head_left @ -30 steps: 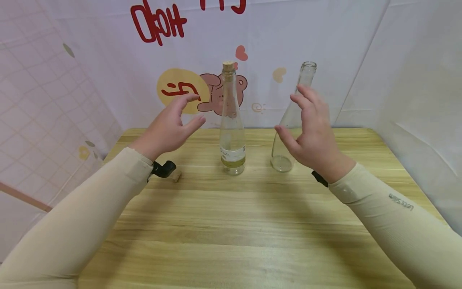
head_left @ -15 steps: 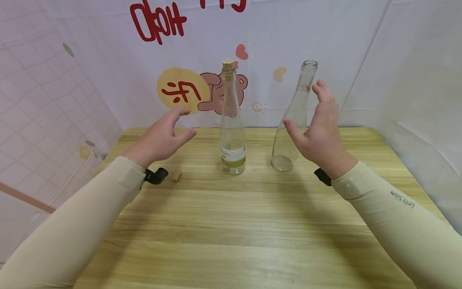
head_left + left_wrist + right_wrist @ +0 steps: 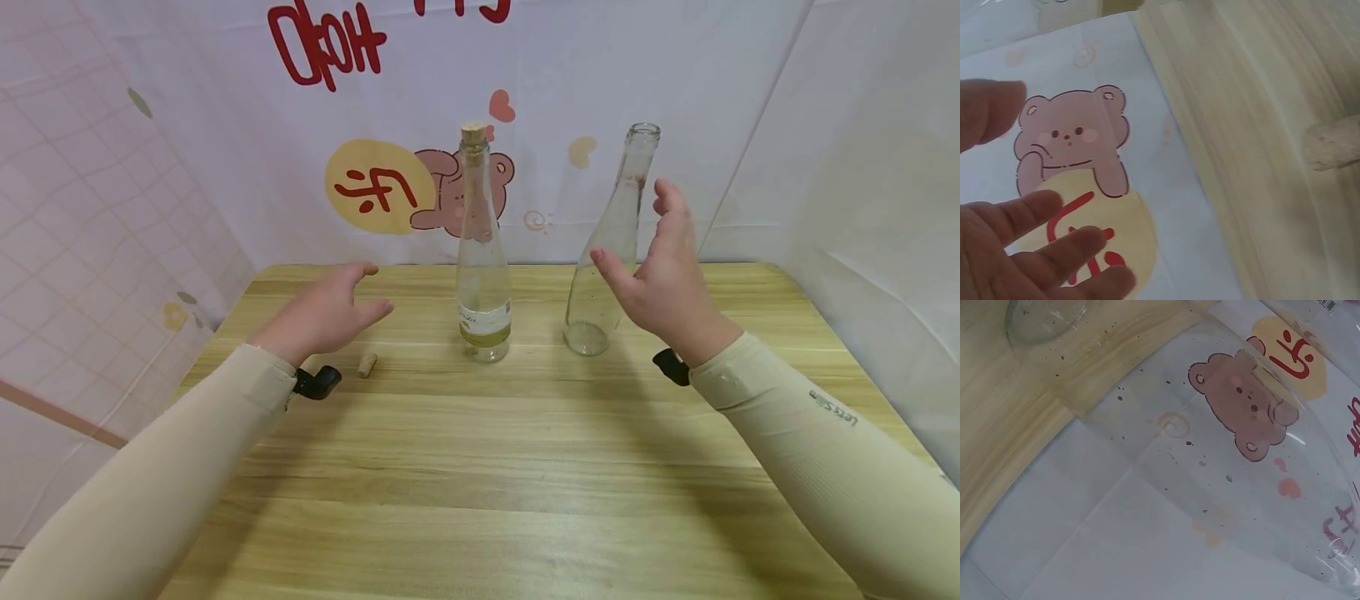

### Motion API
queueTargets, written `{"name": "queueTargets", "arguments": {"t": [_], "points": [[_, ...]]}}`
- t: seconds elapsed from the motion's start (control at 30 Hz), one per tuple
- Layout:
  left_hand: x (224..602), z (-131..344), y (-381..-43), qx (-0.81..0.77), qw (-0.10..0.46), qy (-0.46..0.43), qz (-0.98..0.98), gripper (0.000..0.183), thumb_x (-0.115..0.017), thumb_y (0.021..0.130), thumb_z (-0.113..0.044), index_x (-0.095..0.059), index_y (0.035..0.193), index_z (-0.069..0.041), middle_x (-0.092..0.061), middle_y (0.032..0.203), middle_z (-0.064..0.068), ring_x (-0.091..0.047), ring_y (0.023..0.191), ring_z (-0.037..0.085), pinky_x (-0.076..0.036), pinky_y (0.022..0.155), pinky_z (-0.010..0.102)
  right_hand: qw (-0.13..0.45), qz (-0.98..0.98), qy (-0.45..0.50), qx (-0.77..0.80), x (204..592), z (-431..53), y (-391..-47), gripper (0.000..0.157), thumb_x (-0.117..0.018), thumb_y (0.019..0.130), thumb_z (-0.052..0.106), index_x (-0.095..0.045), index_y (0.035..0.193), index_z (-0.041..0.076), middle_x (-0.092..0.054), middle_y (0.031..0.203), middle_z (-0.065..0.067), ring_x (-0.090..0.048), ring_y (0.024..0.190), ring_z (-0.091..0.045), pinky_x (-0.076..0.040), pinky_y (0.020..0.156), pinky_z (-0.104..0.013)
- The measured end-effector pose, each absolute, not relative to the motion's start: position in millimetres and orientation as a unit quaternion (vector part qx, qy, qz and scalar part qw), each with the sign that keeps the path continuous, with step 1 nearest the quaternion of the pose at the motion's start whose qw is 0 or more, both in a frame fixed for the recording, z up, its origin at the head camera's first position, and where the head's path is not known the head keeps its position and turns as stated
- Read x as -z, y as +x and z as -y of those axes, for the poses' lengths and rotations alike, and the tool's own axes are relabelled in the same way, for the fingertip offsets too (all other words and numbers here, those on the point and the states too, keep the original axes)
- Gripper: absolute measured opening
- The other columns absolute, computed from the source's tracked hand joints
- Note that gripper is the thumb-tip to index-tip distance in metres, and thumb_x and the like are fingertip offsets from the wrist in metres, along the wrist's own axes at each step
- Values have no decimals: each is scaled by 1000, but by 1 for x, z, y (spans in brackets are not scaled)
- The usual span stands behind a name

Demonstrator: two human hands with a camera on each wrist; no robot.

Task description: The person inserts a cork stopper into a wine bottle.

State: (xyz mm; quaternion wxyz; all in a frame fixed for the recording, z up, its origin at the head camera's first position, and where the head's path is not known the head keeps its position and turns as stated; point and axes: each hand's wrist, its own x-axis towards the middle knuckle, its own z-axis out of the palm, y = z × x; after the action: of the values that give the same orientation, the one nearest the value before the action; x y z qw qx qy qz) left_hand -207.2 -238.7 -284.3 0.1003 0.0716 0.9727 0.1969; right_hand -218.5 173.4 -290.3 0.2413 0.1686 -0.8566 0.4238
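Above the table's left side, my left hand [image 3: 322, 308] has its thumb and fingers spread, holding nothing. A loose cork [image 3: 367, 364] lies on the wood just below and to the right of it; the left wrist view also catches this cork [image 3: 1335, 144] at its right edge. In the middle stands a clear labelled bottle [image 3: 483, 279] with a cork [image 3: 473, 137] in its neck. To its right is a clear, uncorked bottle [image 3: 592, 287]. My right hand [image 3: 663, 287] is beside that bottle, thumb in front of its side; whether they touch I cannot tell.
The wooden table [image 3: 480, 467] meets a white printed cloth [image 3: 562, 67] hanging behind it. A wrist-worn black camera mount [image 3: 318, 382] sits under the left wrist, near the loose cork.
My left hand has moved left and down, away from the corked bottle, uncovering the loose cork. The right hand has shifted right, showing more of the uncorked bottle.
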Motion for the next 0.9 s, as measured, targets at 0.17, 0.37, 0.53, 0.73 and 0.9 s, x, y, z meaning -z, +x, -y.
{"name": "queueTargets", "arguments": {"t": [0.17,0.37,0.53,0.73,0.9], "points": [[297,245,-206,-175,133,68,-973,79,-55,105,-54,-31,164,-7,-34,169,21,-37,153,44,-33,122,66,213,861,157,-435,291,-175,-220,94,-72,99,26,-9,165,3,-17,172,-17,-23,155,-38,-26,126,-60],[308,250,-204,-176,153,63,-970,80,-55,105,-56,-31,164,-8,-37,167,23,-39,152,46,-36,119,67,186,864,149,-443,293,-176,-223,96,-71,99,27,-5,166,6,-18,172,-17,-24,155,-39,-26,125,-61],[314,251,-203,-170,167,58,-969,81,-55,104,-58,-32,164,-8,-39,165,25,-42,149,48,-38,117,68,160,862,148,-457,296,-177,-225,96,-70,101,28,-2,166,8,-18,173,-15,-24,157,-35,-27,126,-60],[321,252,-203,-159,169,57,-971,77,-56,105,-55,-37,160,-5,-45,160,25,-50,143,46,-43,114,66,133,867,148,-457,300,-178,-228,98,-69,102,31,1,166,6,-15,174,-17,-24,159,-35,-24,131,-52],[326,254,-203,-143,169,64,-973,72,-56,106,-49,-40,158,-2,-49,157,27,-54,138,46,-45,112,65,115,868,145,-461,303,-178,-230,98,-68,102,32,2,167,7,-14,174,-20,-24,160,-37,-24,131,-51]]}}
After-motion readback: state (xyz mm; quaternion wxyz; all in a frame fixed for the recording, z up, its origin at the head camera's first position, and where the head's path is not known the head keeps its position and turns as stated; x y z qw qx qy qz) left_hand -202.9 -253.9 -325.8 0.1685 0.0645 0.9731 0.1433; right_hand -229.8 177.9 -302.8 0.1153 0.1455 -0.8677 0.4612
